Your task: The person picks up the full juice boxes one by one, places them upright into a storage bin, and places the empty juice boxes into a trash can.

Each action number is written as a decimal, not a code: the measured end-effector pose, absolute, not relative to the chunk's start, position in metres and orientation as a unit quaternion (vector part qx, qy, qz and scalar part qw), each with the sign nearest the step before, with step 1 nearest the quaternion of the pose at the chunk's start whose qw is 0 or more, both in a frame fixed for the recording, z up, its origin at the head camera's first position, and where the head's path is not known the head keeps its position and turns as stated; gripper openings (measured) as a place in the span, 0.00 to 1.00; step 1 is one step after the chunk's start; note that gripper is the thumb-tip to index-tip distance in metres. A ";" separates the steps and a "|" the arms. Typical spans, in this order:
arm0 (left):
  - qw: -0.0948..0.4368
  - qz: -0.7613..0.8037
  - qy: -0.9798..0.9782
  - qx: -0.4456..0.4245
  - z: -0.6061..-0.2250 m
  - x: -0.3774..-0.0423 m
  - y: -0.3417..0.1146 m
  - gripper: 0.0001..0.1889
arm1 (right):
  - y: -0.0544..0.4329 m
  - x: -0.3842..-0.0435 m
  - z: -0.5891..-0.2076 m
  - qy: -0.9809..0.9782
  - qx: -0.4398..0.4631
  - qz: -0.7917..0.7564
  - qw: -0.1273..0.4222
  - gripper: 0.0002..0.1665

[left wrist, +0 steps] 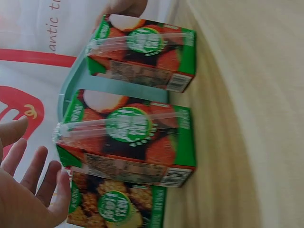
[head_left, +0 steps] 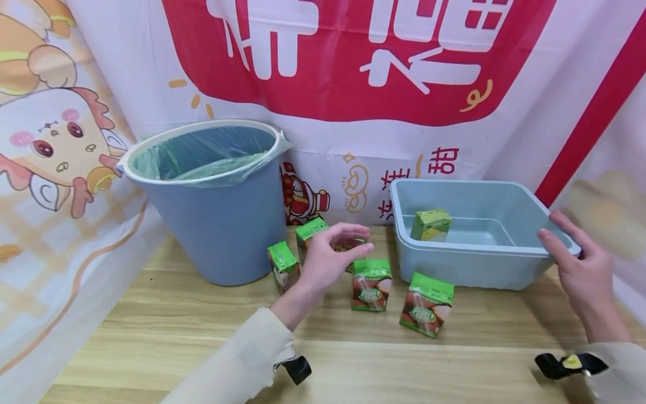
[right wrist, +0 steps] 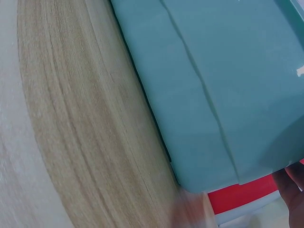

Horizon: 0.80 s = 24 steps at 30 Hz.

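My left hand [head_left: 330, 255] hovers over several small drink cartons with green tops, its fingers gently curved and nothing held. Nearest to it stand a red-printed drink carton [head_left: 370, 286] and another drink carton [head_left: 284, 268] by the bin. One partly hidden behind the fingers shows a brownish print. Farther right, a tilted-looking red drink carton [head_left: 428, 306] stands in front of the blue plastic basin [head_left: 474, 264]. In the left wrist view, straws run along two cartons [left wrist: 128, 128]. My right hand [head_left: 585, 269] grips the basin's right rim. A yellow-green carton [head_left: 431, 225] is inside the basin.
A tall blue bin [head_left: 222, 224] with a clear liner stands at the left behind the cartons. Behind everything hangs a printed cloth [head_left: 343, 101] with red and white lettering. The wooden table [head_left: 353, 365] extends toward me.
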<state>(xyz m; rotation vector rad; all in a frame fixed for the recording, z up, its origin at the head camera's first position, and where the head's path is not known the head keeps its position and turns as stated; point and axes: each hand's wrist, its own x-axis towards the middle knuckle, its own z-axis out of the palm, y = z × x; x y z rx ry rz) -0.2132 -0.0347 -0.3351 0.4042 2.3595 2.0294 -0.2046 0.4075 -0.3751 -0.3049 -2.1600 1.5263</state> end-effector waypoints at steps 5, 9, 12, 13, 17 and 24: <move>0.017 0.639 0.757 0.135 -0.345 -0.209 -0.036 0.18 | 0.408 -0.204 -0.374 -0.788 -0.110 0.560 0.232 0.35; 0.027 0.631 0.763 0.138 -0.350 -0.207 -0.035 0.18 | 0.408 -0.203 -0.374 -0.791 -0.113 0.556 0.230 0.35; 0.033 0.625 0.769 0.135 -0.354 -0.206 -0.035 0.18 | 0.408 -0.202 -0.374 -0.796 -0.115 0.549 0.229 0.35; 0.034 0.623 0.770 0.134 -0.356 -0.206 -0.035 0.18 | 0.408 -0.201 -0.375 -0.797 -0.115 0.548 0.228 0.35; 0.039 0.619 0.774 0.128 -0.360 -0.205 -0.038 0.18 | 0.407 -0.201 -0.375 -0.795 -0.110 0.552 0.226 0.35; 0.046 0.602 0.787 0.125 -0.365 -0.203 -0.043 0.18 | 0.405 -0.203 -0.375 -0.789 -0.105 0.562 0.225 0.35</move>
